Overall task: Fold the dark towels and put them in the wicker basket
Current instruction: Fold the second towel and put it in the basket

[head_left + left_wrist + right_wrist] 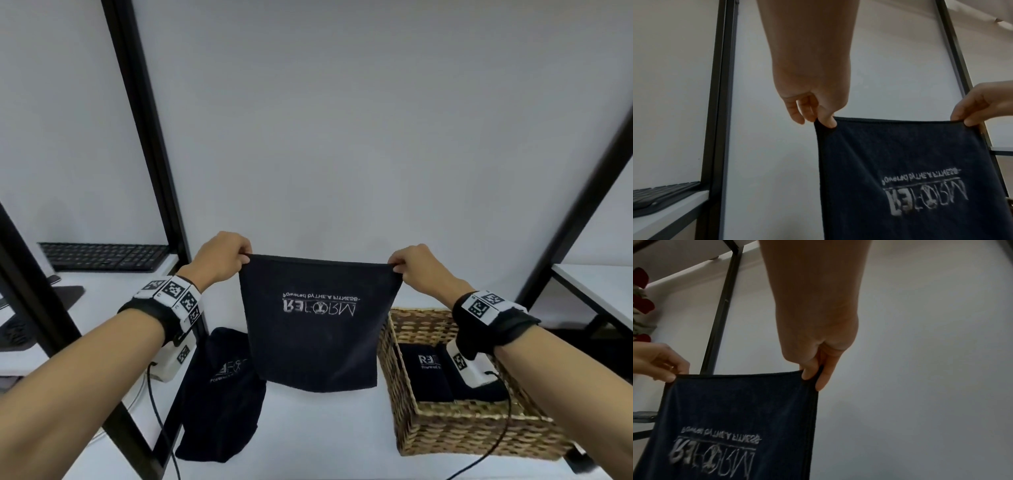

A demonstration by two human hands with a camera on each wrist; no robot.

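Both my left hand (224, 255) and right hand (416, 265) pinched the hanging towel's (317, 322) top corners, left of the wicker basket (455, 431); one slipped corner would have ruined my fold.

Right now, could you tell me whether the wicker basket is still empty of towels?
No, folded dark towels with white logo print already lie inside the wicker basket in the head view.

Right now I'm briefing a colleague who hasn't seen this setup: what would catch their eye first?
A dark logo towel hangs mid-frame, pinched at its top corners by the left hand and right hand. At right, a wicker basket holds folded towels; another towel lies crumpled at left.
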